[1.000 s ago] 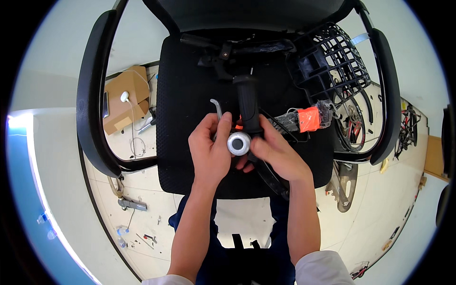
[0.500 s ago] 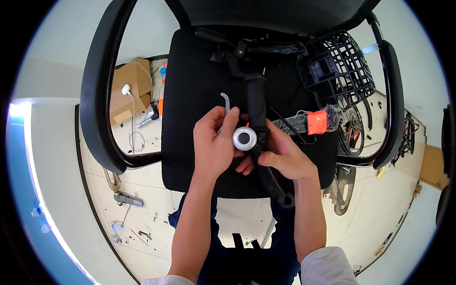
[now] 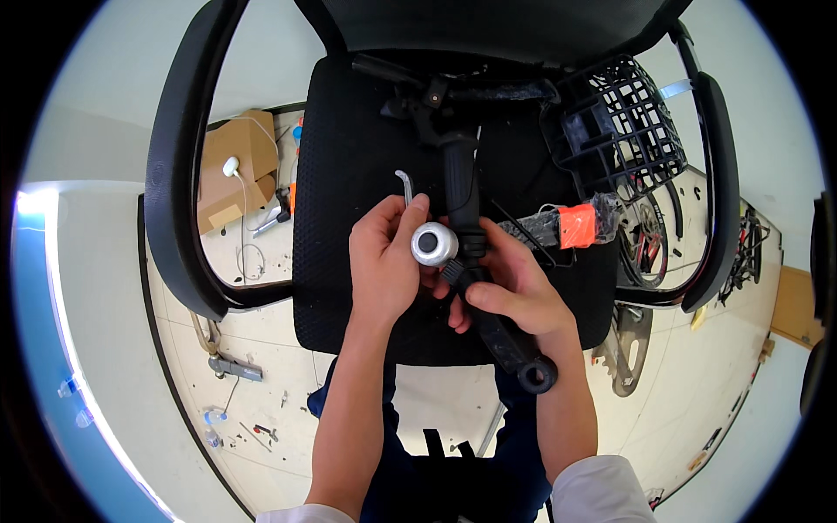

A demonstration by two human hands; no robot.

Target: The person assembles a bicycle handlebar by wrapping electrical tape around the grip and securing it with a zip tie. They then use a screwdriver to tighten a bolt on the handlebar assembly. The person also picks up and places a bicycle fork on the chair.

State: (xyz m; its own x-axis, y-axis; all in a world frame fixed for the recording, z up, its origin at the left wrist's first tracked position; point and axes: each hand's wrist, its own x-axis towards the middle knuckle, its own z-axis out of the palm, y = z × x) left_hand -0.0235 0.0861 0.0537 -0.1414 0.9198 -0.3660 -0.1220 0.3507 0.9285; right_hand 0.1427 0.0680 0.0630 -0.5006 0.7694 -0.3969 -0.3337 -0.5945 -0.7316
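Note:
A black handlebar [image 3: 510,347] with a ribbed grip [image 3: 460,179] lies over the front of a black chair seat. My right hand [image 3: 523,288] is closed round it below the grip, thumb on top; a ring-shaped end sticks out toward me. At the handlebar's left side is a silver round piece with a dark centre [image 3: 434,244], resembling a bell. My left hand [image 3: 384,257] is closed just left of it, round a silver lever [image 3: 404,185] whose curved tip pokes out above the fingers. The fingertips of both hands are partly hidden under the parts.
On the chair seat [image 3: 349,148] lie a black clamp with bars [image 3: 433,98], a black plastic basket [image 3: 623,122] and a plastic-wrapped piece with an orange label [image 3: 577,227]. Armrests [image 3: 179,166] flank the seat. A cardboard box [image 3: 235,174] and loose metal parts [image 3: 235,368] are on the floor.
The silver round piece has tilted and shifted left, away from the handlebar, exposing a ribbed part between them. The handlebar's ring end has turned and come slightly nearer me.

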